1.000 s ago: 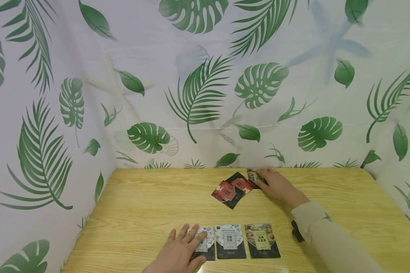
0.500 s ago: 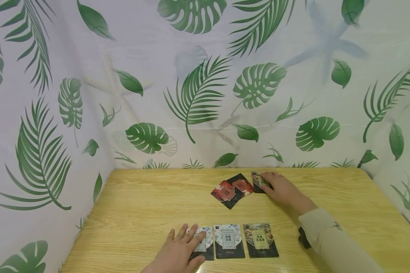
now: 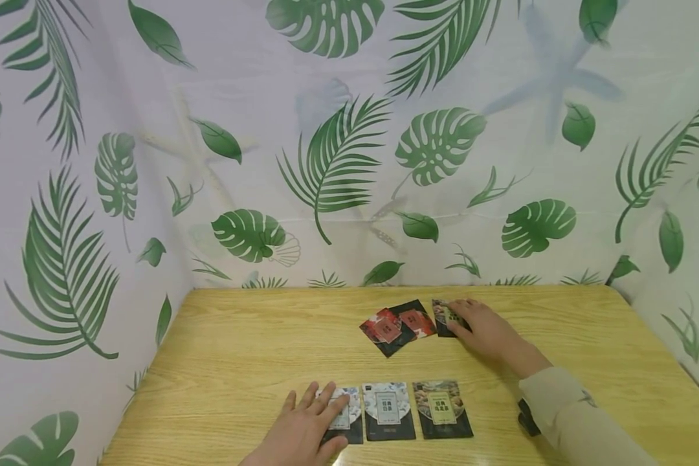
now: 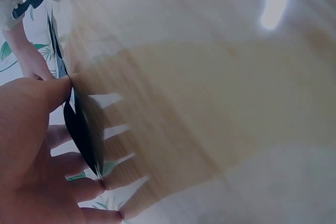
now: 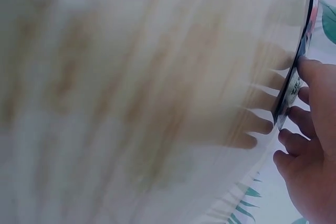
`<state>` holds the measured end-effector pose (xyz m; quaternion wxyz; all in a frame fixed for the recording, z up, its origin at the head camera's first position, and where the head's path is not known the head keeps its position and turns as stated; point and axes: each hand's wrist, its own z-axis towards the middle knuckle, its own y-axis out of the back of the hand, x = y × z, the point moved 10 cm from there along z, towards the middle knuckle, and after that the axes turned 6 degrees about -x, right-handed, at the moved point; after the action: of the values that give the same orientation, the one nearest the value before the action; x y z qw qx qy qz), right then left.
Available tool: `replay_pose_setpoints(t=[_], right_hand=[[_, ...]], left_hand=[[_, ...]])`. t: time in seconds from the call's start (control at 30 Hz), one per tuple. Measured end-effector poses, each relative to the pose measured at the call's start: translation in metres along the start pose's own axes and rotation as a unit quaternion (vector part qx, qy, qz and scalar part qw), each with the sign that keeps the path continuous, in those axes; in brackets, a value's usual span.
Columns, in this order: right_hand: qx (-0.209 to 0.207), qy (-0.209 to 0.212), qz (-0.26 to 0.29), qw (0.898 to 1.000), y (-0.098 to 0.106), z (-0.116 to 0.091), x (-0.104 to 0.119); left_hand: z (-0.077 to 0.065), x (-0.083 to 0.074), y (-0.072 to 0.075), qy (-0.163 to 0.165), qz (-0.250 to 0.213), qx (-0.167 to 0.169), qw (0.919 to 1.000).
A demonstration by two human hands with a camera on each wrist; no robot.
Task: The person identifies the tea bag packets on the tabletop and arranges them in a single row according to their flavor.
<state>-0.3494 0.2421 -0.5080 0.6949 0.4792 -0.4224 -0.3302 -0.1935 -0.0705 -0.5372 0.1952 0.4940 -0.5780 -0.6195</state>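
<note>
My left hand (image 3: 303, 421) lies with spread fingers over a white-and-black tea packet (image 3: 354, 430) at the table's front. The left wrist view shows the fingertips and thumb on that packet (image 4: 81, 135), seen edge-on. To its right lie a second white tea packet (image 3: 389, 428) and a brown-and-black oolong tea packet (image 3: 444, 430), all three in a row. Towards the back, my right hand (image 3: 489, 330) rests its fingertips on another oolong tea packet (image 3: 441, 321), partly covered by the hand. In the right wrist view, thumb and fingertips lie on its face (image 5: 287, 98).
Left of my right hand, two red-and-black tea packets (image 3: 384, 329) overlap at an angle. The wooden table (image 3: 239, 349) ends at a leaf-print cloth wall (image 3: 349, 265). A dark device (image 3: 527, 417) sits under the right sleeve.
My right hand has drawn its oolong tea packet slightly towards the front and right, away from the back edge. The left hand and the front row hold their places.
</note>
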Motion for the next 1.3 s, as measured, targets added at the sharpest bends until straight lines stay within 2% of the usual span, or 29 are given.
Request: replay_pose_setpoints(t=[0.47,0.8,1.3], right_hand=[[0.006,-0.003,-0.005,1.0,0.005,-0.018,0.002],[0.001,0.006,-0.008,1.0,0.012,-0.038,0.009],[0.027,-0.002,-0.003,1.0,0.013,-0.068,0.014]], left_hand=[[0.001,0.002,-0.002,0.009,0.0,0.005,0.9999],[0.001,0.002,-0.002,0.005,0.002,0.003,1.0],[0.0,0.001,0.0,0.003,0.003,0.003,1.0]])
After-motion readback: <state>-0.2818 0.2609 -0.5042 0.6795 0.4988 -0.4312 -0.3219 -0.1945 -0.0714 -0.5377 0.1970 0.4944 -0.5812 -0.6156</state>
